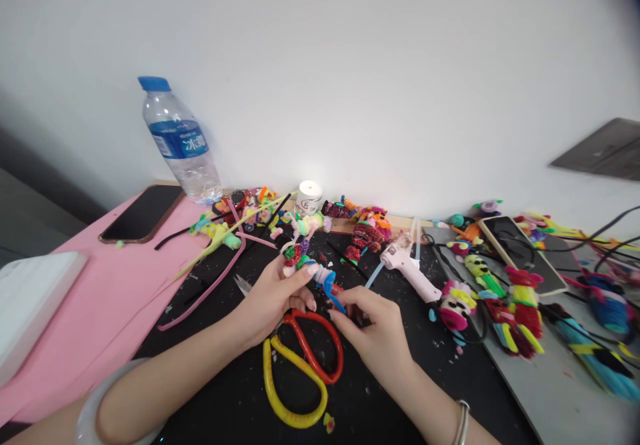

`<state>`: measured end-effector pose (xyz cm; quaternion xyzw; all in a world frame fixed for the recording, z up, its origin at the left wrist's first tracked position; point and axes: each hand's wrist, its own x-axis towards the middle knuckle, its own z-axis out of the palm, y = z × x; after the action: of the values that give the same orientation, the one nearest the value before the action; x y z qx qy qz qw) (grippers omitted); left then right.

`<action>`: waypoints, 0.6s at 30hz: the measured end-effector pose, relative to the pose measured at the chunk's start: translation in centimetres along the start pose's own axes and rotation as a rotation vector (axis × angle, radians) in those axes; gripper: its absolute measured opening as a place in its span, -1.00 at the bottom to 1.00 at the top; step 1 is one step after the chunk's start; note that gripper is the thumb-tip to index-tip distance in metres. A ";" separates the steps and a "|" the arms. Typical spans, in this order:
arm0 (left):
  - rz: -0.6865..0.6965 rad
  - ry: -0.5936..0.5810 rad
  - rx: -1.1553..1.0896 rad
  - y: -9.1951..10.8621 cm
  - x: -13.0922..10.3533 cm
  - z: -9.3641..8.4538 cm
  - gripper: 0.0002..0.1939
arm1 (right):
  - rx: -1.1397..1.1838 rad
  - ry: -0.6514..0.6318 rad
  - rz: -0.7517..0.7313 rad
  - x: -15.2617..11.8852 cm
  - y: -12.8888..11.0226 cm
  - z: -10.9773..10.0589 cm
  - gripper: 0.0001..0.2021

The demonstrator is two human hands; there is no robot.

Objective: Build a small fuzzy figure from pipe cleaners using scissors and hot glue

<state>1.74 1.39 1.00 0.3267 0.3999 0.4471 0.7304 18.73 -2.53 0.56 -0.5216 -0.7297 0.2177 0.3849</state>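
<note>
My left hand [274, 296] is closed around a small fuzzy pipe-cleaner figure [295, 256] with red, green and pink parts. From its right side sticks out a blue pipe cleaner [328, 284], bent into a curve. The fingers of my right hand [373, 318] pinch the lower end of this blue strip. Below both hands lie scissors [295, 420] with one red and one yellow handle, their blades partly hidden by my left hand. A pale pink glue gun [410, 268] rests to the right of my hands.
Several finished pipe-cleaner dolls [525, 302] lie on the grey board at right, beside a phone [523, 255]. A white paper cup [309, 198] and more figures line the wall. At left are a water bottle [177, 142], a dark phone [143, 213] and pink pipe cleaners [215, 296].
</note>
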 end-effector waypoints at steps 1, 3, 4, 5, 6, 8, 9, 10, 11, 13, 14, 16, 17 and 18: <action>0.037 0.013 0.040 -0.1 -0.1 0.1 -0.66 | -0.005 -0.008 -0.029 -0.1 -0.1 0.0 -0.95; 0.104 0.032 0.156 -0.2 -0.2 0.2 -0.68 | 0.002 -0.019 -0.088 -0.3 -0.3 0.0 -0.91; 0.133 0.049 0.216 -0.2 -0.2 0.2 -0.69 | 0.007 -0.017 -0.109 -0.3 -0.4 -0.1 -0.89; 0.166 0.078 0.268 -0.2 -0.2 0.2 -0.70 | 0.010 -0.011 -0.122 -0.3 -0.5 -0.2 -0.88; 0.203 0.114 0.303 -0.2 -0.3 0.1 -0.71 | 0.012 -0.001 -0.126 -0.3 -0.6 -0.3 -0.87; 0.269 0.168 0.324 -0.1 -0.2 0.1 -0.71 | 0.018 0.021 -0.112 -0.4 -0.6 -0.5 -0.85; 0.288 0.173 0.319 -0.1 -0.2 0.0 -0.70 | 0.023 0.028 -0.096 -0.4 -0.6 -0.6 -0.85; 0.295 0.166 0.309 -0.1 -0.2 0.0 -0.69 | 0.026 0.031 -0.076 -0.4 -0.6 -0.7 -0.84; 0.290 0.152 0.299 -0.1 -0.2 -0.1 -0.68 | 0.030 0.033 -0.056 -0.4 -0.5 -0.8 -0.84; 0.273 0.131 0.286 -0.2 -0.2 -0.1 -0.68 | 0.045 0.037 -0.012 -0.3 -0.4 -0.9 -0.81; 0.268 0.128 0.283 -0.2 -0.2 -0.1 -0.67 | 0.060 0.044 0.011 -0.3 -0.3 -1.0 -0.80; 0.264 0.121 0.284 -0.1 -0.2 -0.1 -0.65 | 0.108 0.066 0.065 -0.1 -0.1 -1.1 -0.75; 0.265 0.113 0.289 -0.1 -0.2 -0.1 -0.64 | 0.136 0.079 0.098 -0.1 0.0 -1.1 -0.72; 0.269 0.104 0.297 -0.1 -0.2 -0.2 -0.65 | 0.167 0.093 0.130 0.0 0.1 -1.1 -0.70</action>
<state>1.58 1.19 0.92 0.4578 0.4516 0.4929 0.5861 19.73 -2.57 1.16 -0.5435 -0.6550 0.2775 0.4455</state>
